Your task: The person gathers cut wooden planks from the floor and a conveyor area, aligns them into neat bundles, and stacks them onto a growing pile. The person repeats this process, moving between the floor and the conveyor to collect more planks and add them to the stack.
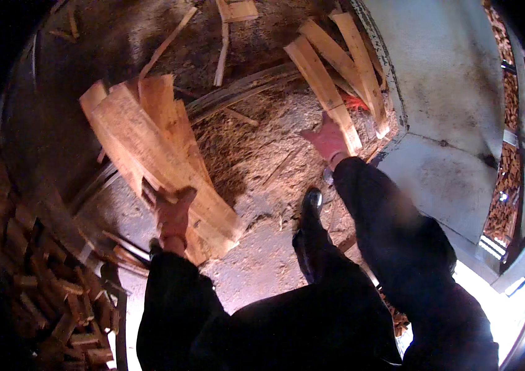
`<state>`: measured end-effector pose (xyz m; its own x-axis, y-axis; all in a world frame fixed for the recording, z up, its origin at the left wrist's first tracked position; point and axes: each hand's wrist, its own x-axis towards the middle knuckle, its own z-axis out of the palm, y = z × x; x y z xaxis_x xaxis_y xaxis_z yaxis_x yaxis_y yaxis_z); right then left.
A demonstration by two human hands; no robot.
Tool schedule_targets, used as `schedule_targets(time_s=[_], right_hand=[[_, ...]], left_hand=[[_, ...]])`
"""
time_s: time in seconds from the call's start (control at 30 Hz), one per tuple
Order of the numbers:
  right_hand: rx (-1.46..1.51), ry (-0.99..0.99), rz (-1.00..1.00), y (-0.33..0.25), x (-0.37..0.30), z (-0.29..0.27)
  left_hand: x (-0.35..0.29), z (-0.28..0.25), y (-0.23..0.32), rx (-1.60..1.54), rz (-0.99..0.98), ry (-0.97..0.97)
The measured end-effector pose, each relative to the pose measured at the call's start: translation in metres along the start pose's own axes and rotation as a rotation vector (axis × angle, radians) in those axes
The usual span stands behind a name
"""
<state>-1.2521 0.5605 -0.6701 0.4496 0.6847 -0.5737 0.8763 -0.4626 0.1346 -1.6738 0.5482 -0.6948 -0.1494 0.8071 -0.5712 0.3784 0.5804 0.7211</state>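
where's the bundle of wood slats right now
In the head view, the bundle of wood slats is at left centre, held up in the left hand over the sawdust-strewn floor.

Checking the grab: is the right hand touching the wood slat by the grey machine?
Touching: head view shows the right hand laid against the slat.

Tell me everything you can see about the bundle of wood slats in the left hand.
The bundle is a fanned stack of thin, pale, rough-split wood slats, some slightly curved. The left hand grips it near its lower end, so the slats spread up and to the left above the dirt floor. Their faces show bare grain, lit orange. A few slat ends stick out below the hand. Nothing else touches it.
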Motion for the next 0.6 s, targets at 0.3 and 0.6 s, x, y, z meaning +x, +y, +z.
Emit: schedule_targets(time_s=[0.3,0.6], right_hand=[[0.077,0.139,0.157,0.086,0.131,0.01],[0.197,0.092,-0.3,0.044,0.084,-0.055]], left_hand=[[-0.006,0.002,0.028,0.05,-0.113,-0.026],[-0.006,-0.001,0.019,0.044,-0.202,-0.053]])
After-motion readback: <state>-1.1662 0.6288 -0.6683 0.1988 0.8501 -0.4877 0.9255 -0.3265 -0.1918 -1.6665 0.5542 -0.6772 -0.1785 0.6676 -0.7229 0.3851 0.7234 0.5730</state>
